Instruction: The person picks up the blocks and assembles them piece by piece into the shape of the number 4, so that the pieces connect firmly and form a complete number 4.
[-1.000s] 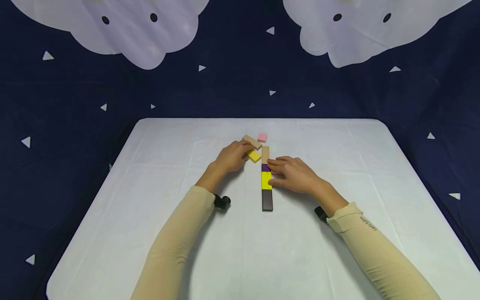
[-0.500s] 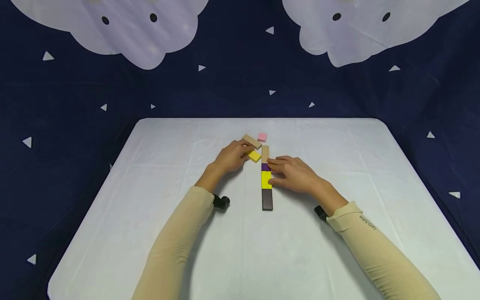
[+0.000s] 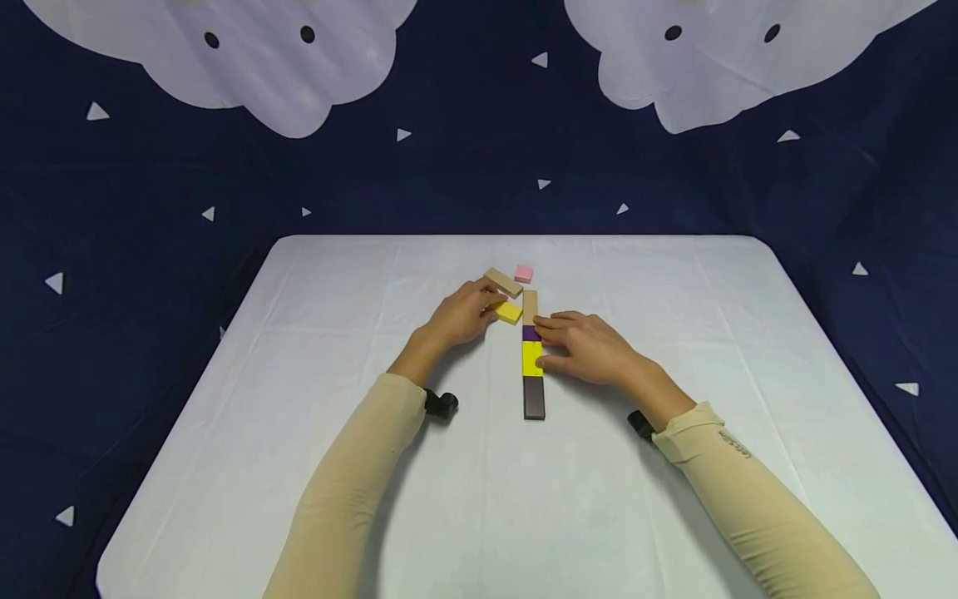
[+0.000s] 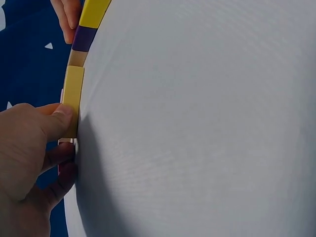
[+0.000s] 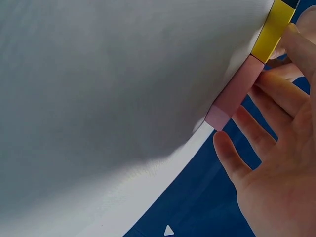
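Observation:
A straight row of flat blocks runs away from the person on the table: a dark brown block [image 3: 535,398] nearest, a yellow block [image 3: 532,358], a purple block [image 3: 530,334] and a light wooden block [image 3: 530,305]. My left hand [image 3: 464,311] pinches another yellow block [image 4: 73,98] between thumb and fingers, just left of the wooden end. My right hand [image 3: 586,347] lies along the row's right side, its fairly straight fingers touching near the purple block and its thumb at the yellow one. In the right wrist view, the row's end block [image 5: 235,91] looks dusky pink.
Behind my left hand a loose wooden block [image 3: 504,282] lies slanted. A small pink block [image 3: 523,274] sits past the row's far end. A white cloth [image 3: 337,283] covers the table, and a dark blue curtain [image 3: 471,191] hangs behind its far edge.

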`<state>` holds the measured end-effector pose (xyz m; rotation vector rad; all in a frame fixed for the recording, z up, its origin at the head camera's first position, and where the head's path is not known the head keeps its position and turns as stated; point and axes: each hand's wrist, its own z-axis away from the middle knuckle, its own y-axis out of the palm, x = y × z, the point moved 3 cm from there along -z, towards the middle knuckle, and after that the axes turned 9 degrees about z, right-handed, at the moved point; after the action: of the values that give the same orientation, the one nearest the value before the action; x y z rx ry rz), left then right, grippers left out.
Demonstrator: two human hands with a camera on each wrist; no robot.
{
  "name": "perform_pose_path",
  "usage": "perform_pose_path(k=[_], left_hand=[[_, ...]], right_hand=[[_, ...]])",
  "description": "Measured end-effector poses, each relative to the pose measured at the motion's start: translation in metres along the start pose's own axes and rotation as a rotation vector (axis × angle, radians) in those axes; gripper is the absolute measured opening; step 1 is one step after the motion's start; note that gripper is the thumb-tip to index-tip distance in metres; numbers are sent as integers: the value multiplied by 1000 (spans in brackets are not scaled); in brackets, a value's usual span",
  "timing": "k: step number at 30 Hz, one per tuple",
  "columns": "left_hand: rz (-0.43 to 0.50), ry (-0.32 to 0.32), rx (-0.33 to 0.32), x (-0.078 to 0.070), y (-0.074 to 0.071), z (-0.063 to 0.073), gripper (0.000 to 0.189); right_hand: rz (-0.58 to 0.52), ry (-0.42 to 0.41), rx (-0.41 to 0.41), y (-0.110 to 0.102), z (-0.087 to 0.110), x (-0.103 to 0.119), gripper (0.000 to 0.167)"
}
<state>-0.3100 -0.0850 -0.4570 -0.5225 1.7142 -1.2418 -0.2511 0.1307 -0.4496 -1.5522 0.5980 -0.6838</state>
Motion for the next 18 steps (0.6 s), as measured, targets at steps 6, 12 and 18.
perform_pose_path(k=[6, 12, 18], left_hand=[[38, -16, -2, 1, 1, 3, 35], [53, -12, -21, 2, 0, 8, 36], [117, 12, -58, 3, 0, 13, 36]], right_hand=[[2, 5, 6, 0, 0, 0, 66], [3, 6, 8, 0, 0, 0, 65], [-10, 7, 11, -1, 0, 1, 65]])
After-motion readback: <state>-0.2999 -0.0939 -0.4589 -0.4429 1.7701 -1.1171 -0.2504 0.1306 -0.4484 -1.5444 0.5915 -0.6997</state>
